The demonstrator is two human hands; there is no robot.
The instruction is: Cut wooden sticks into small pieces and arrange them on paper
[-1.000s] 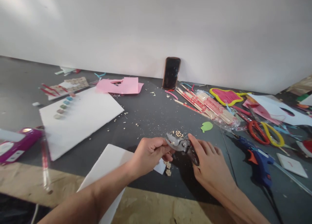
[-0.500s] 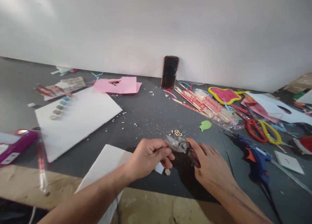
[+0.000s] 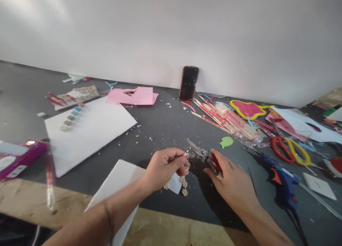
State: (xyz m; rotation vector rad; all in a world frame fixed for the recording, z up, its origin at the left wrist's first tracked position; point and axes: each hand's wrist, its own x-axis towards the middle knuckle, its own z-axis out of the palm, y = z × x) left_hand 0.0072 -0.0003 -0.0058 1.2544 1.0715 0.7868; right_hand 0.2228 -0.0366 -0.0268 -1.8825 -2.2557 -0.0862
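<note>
A pair of pruning shears (image 3: 205,154) sits in the right hand (image 3: 233,174), its dark handles partly hidden by the fingers. The curved, silvery-grey metal blades slant up and to the left above the dark tabletop (image 3: 160,126), near the left hand (image 3: 167,169) but apart from it. A slim, pale stick (image 3: 185,154) is pinched between the left thumb and fingers; only its short, light tip shows, and its full length is hidden.

Pale stick (image 3: 185,154) (partly hidden) by left fingers (image 3: 178,163), purple device (image 3: 24,159) edge-cropped
</note>
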